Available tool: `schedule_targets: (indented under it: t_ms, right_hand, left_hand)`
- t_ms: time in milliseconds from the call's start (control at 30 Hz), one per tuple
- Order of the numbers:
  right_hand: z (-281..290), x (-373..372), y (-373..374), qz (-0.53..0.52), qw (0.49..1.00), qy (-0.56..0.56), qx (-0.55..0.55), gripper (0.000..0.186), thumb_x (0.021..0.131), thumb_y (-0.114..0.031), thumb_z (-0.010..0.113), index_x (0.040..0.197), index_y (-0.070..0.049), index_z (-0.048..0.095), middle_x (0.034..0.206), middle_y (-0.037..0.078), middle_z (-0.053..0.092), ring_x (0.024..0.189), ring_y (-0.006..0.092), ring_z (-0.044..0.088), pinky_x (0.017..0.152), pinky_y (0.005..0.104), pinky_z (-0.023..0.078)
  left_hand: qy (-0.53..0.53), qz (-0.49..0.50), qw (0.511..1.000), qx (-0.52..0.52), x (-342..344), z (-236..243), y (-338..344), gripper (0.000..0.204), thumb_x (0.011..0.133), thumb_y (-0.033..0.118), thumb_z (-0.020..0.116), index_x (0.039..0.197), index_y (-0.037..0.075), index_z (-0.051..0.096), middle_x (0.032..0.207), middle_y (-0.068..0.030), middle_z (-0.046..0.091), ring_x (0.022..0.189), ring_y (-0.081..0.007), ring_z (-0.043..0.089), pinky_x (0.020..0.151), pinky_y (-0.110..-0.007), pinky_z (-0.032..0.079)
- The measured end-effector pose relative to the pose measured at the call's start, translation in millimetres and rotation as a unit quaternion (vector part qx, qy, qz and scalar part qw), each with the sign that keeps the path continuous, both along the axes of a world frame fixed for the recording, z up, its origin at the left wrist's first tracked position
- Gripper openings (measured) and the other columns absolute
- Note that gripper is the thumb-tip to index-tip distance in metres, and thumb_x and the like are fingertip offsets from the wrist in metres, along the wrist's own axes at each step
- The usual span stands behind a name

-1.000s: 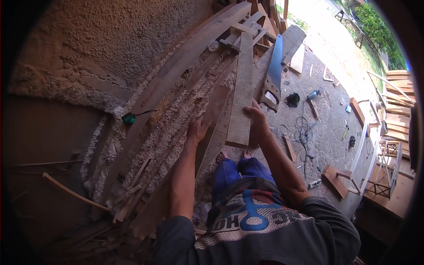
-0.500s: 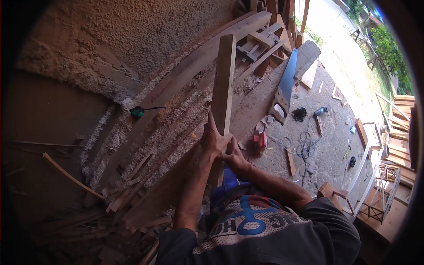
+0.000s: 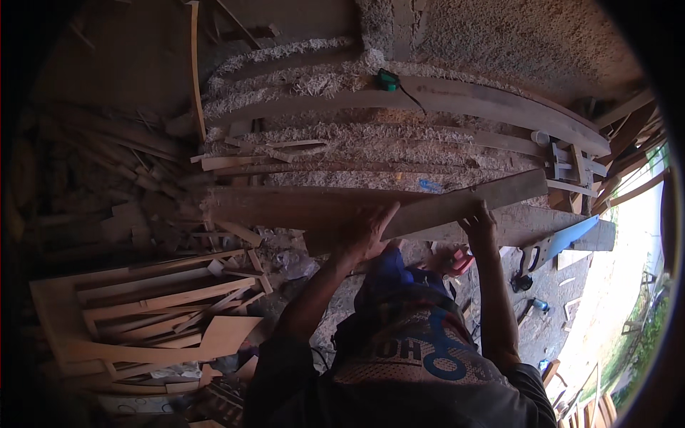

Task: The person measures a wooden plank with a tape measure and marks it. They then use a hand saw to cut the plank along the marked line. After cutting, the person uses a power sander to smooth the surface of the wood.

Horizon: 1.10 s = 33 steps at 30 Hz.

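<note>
Swinging board (image 3: pixel 432 215) from upright to rightward-rising slant mid-frame, laying left hand (image 3: pixel 372 232) across its left part, grip unclear, clamping right hand (image 3: pixel 481 225) on lower edge.

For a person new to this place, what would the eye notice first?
Probably the blue-bladed handsaw, lying at the right on a plank. Next, the long board at the centre, with the left hand and right hand on it. Then the green object near the top, beside pale shavings.
</note>
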State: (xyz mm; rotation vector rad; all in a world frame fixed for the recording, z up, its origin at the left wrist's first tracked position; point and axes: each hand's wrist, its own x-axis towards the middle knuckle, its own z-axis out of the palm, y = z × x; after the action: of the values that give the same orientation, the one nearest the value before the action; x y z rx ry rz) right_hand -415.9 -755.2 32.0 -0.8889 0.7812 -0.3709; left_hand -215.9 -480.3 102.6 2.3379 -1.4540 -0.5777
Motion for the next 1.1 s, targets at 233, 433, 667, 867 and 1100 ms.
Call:
schedule_targets:
  t_ms: [233,433,667,867,1100]
  right_hand:
    - [22,30,24,0.046,0.978,0.196,0.064,0.053,0.095,-0.049,0.068,0.112,0.001,0.062,0.101,0.015,0.069,0.082,0.0254,0.071,0.072,0.0392,0.06]
    - [24,-1,-16,0.199,0.922,0.317,-0.1,0.053,0.096,-0.05,0.066,0.1,0.004,0.068,0.067,0.008,0.065,0.057,0.0174,0.066,0.05,0.0311,0.051]
    - [-15,-42,-94,-0.173,0.801,0.376,-0.433,0.053,0.097,-0.047,0.06,0.114,0.003,0.066,0.092,0.02,0.069,0.093,0.0298,0.07,0.084,0.0431,0.054]
    - [1,-42,-156,-0.037,0.903,0.284,-0.319,0.052,0.099,-0.05,0.052,0.114,-0.003,0.066,0.1,0.015,0.068,0.096,0.0278,0.065,0.086,0.0399,0.05]
    - [-31,-82,-191,0.1,0.737,0.222,-0.63,0.032,0.094,-0.024,0.07,0.118,-0.004,0.063,0.103,0.008,0.064,0.099,0.0231,0.064,0.08,0.0369,0.053]
  left_hand:
    - [-0.092,0.282,0.954,-0.038,-18,-53,91,0.08,0.08,0.042,0.082,0.145,0.007,0.05,0.14,-0.0231,0.05,0.135,-0.0465,0.042,0.114,-0.061,0.032]
    - [-0.177,0.524,0.829,-0.086,1,-116,163,0.086,0.084,0.048,0.078,0.145,-0.003,0.046,0.136,-0.0259,0.053,0.13,-0.0409,0.049,0.103,-0.051,0.046]
    - [0.224,0.581,0.783,-0.015,41,-98,203,0.057,0.089,0.04,0.075,0.121,-0.006,0.065,0.119,-0.0218,0.066,0.106,-0.0362,0.064,0.095,-0.048,0.049]
    - [0.324,0.65,0.684,-0.066,54,-118,189,0.074,0.083,0.04,0.082,0.141,0.003,0.054,0.145,-0.0161,0.052,0.129,-0.0334,0.051,0.101,-0.057,0.044]
    - [0.353,0.56,0.738,-0.133,39,-95,159,0.074,0.084,0.037,0.081,0.141,-0.001,0.052,0.144,-0.0154,0.053,0.126,-0.031,0.052,0.102,-0.052,0.044]
